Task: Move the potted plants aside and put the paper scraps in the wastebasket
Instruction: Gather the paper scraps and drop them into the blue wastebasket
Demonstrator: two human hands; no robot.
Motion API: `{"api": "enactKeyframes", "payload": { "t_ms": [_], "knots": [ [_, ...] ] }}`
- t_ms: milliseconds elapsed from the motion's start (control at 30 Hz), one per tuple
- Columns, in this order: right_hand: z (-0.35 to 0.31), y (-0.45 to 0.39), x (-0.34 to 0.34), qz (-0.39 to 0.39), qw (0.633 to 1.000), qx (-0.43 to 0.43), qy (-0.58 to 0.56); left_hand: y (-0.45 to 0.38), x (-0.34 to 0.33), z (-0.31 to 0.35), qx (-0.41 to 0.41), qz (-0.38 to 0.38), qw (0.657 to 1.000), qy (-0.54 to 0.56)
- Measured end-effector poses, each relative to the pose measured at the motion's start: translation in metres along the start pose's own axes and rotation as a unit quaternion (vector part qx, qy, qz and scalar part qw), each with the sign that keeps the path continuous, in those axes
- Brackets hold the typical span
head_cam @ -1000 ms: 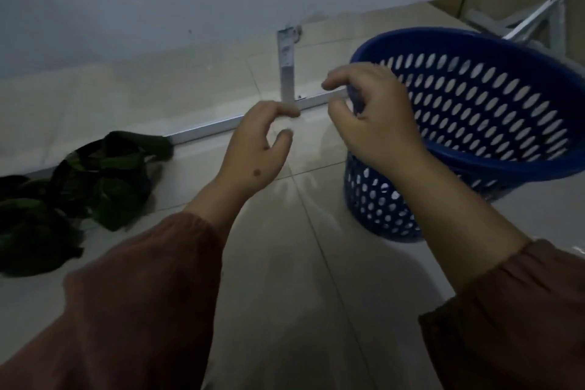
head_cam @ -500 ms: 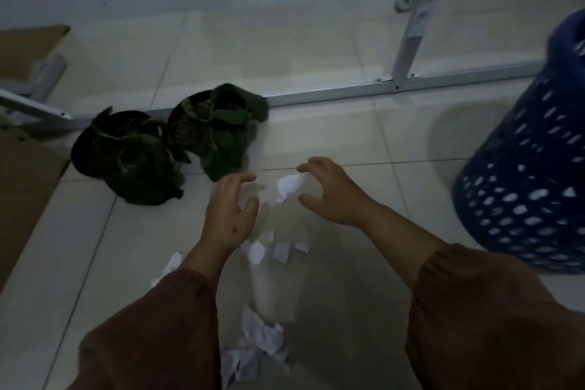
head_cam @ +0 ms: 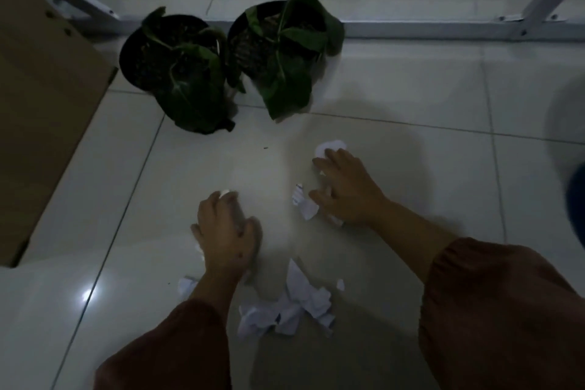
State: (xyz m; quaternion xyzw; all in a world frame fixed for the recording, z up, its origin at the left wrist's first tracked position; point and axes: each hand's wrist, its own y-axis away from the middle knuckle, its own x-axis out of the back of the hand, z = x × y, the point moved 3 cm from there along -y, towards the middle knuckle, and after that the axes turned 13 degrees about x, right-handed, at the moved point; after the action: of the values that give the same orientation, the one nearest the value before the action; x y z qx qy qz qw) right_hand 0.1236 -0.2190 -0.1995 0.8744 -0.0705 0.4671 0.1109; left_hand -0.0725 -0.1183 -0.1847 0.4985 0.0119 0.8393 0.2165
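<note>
Two potted plants, the left potted plant (head_cam: 180, 73) and the right potted plant (head_cam: 285, 51), stand in black pots side by side on the tiled floor, far from both hands. White paper scraps lie nearer me: a crumpled paper ball (head_cam: 330, 147), a torn scrap (head_cam: 304, 204), a pile of scraps (head_cam: 291, 304) and a small scrap (head_cam: 186, 285). My right hand (head_cam: 345, 190) rests on the floor with fingers spread, touching the ball and the torn scrap. My left hand (head_cam: 226, 231) curls down over a little scrap (head_cam: 226, 193) at its fingertips. The blue wastebasket (head_cam: 577, 199) shows only as a blurred edge at the right.
A brown cardboard box (head_cam: 41, 98) fills the left side next to the plants. A white metal frame bar (head_cam: 443, 30) runs along the floor behind the pots, with a strut rising at the top right. My dark red sleeves cover the lower frame.
My view swung from the wastebasket down to the floor. Both hands dropped from mid-air onto the scraps, the right landing by the crumpled ball, the left closing over a small piece.
</note>
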Motion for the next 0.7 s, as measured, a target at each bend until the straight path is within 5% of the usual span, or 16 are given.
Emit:
{"api": "enactKeyframes", "payload": {
  "t_ms": [200, 400, 567, 700],
  "knots": [
    [-0.047, 0.035, -0.022, -0.013, 0.99, 0.136, -0.043, 0.025, -0.001, 0.016, -0.105, -0.024, 0.989, 0.1],
    [-0.047, 0.049, -0.028, 0.036, 0.997, 0.057, -0.036, 0.042, 0.023, -0.038, 0.103, 0.104, 0.989, 0.036],
    [-0.073, 0.066, -0.057, -0.041, 0.988, 0.15, -0.013, 0.069, 0.006, -0.05, 0.06, 0.004, 0.995, 0.085],
    [-0.084, 0.073, -0.06, -0.016, 0.987, 0.157, -0.023, 0.085, -0.006, -0.038, -0.026, -0.06, 0.987, 0.146]
  ]
}}
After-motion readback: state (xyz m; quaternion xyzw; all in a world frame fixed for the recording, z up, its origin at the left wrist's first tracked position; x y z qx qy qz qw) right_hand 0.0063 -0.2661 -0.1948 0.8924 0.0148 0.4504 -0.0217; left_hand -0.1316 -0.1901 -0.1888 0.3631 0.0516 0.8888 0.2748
